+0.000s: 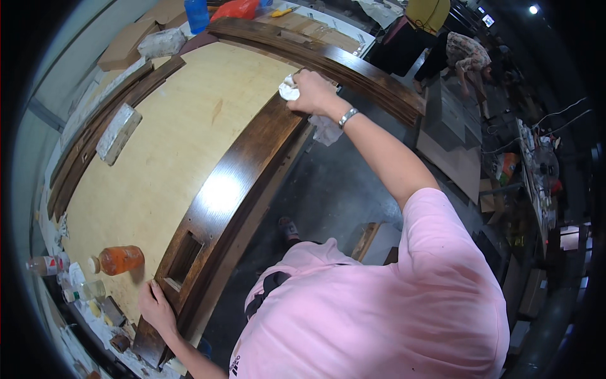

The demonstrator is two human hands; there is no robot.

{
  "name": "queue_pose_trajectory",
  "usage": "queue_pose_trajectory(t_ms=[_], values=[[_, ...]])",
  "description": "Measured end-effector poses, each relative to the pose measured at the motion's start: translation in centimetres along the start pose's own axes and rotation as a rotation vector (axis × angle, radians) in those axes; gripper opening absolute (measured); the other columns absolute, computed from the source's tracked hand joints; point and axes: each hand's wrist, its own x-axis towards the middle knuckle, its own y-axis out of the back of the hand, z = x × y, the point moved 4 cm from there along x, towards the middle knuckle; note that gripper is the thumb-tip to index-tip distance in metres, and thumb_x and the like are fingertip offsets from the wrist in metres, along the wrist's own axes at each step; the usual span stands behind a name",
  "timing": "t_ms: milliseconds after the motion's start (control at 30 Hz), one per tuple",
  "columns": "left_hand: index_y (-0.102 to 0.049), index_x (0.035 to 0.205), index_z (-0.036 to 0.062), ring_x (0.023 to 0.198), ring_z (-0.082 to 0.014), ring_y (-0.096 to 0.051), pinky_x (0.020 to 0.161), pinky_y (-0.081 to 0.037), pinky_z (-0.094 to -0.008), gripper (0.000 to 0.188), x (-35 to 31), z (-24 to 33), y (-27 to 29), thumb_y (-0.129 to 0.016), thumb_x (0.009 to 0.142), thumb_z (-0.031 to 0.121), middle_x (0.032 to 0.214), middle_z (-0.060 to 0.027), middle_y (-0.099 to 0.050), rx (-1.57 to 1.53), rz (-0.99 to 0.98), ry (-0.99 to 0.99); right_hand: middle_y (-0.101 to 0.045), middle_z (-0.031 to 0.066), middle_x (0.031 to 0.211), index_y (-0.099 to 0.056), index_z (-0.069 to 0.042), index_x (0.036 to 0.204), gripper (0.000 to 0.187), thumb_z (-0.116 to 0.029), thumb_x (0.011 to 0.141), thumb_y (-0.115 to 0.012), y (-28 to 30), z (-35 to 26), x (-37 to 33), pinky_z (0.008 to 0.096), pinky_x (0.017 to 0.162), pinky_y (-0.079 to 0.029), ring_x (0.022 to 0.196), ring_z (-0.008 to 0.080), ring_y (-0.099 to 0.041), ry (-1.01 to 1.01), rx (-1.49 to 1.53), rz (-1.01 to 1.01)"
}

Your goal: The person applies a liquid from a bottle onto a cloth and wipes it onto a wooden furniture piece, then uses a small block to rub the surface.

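Observation:
A long, dark brown varnished wooden board (235, 167) lies along the front edge of the pale worktop, with a rectangular slot cut in its near part. At its far end my right hand (312, 91) is closed round a crumpled white cloth (289, 88), pressed to the wood. More of the thin white material hangs below that hand, beside the board. My left hand (156, 308) grips the board's left edge near the slot; some of its fingers are hidden. A bottle of orange liquid (121, 259) lies on its side close to my left hand.
More dark wooden boards (341, 60) lie across the worktop's far end, others (95, 139) along its left side under a wrapped block (118, 134). Several bottles clutter the near left corner. A blue cup (197, 16) stands at the back. Another person (467, 54) bends over at far right.

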Motion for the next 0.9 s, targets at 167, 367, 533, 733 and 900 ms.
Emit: queue_pose_trajectory(t_ms=[167,367,533,733,900], values=[[-0.062,0.096,0.0014,0.087,-0.0390,-0.058,0.078,-0.043,-0.0464,0.025,-0.3,-0.4,-0.1,-0.051,0.100,0.023,0.091,-0.0198,-0.063,0.050,0.007,0.026,-0.060,0.0120,0.113,-0.065,-0.008,0.109,0.033,-0.029,0.084,-0.066,-3.1,-8.8,-6.7,0.0410,0.097,-0.046,0.109,0.0322,-0.055,0.545,0.297,0.176],[-0.061,0.093,0.0001,0.083,-0.0392,-0.057,0.075,-0.043,-0.0468,0.027,-0.2,-0.8,-0.1,-0.050,0.100,0.024,0.087,-0.0204,-0.061,0.081,-0.053,0.052,-0.064,0.0189,0.100,-0.064,-0.003,0.094,0.017,-0.016,0.088,-0.055,-2.5,0.9,1.0,0.0483,0.083,-0.052,0.095,0.0386,-0.063,0.067,0.171,0.132],[-0.061,0.093,-0.0008,0.080,-0.0400,-0.057,0.072,-0.043,-0.0472,0.028,0.2,0.5,-0.5,-0.050,0.100,0.024,0.085,-0.0215,-0.061,0.046,-0.054,0.038,-0.070,0.0211,0.103,-0.068,-0.005,0.098,0.021,-0.018,0.087,-0.055,-1.4,11.0,7.3,0.0466,0.085,-0.054,0.100,0.0364,-0.067,-0.364,0.054,0.117],[-0.063,0.096,-0.0028,0.084,-0.0417,-0.059,0.075,-0.045,-0.0470,0.032,-0.2,-1.9,-0.9,-0.051,0.100,0.026,0.087,-0.0226,-0.063,0.099,-0.036,0.035,-0.065,0.0229,0.081,-0.066,0.001,0.079,0.013,-0.007,0.076,-0.056,-3.1,-2.4,-1.2,0.0479,0.071,-0.051,0.078,0.0377,-0.064,0.340,0.173,0.306],[-0.050,0.084,-0.0021,0.071,-0.0389,-0.052,0.066,-0.041,-0.0447,0.036,0.4,-0.8,-1.1,-0.044,0.104,0.028,0.076,-0.0225,-0.053,0.084,0.018,-0.042,-0.062,0.0182,0.120,-0.063,-0.002,0.114,0.033,-0.011,0.083,-0.058,-6.7,-16.6,-16.5,0.0446,0.101,-0.046,0.113,0.0352,-0.059,0.546,0.547,0.420]])
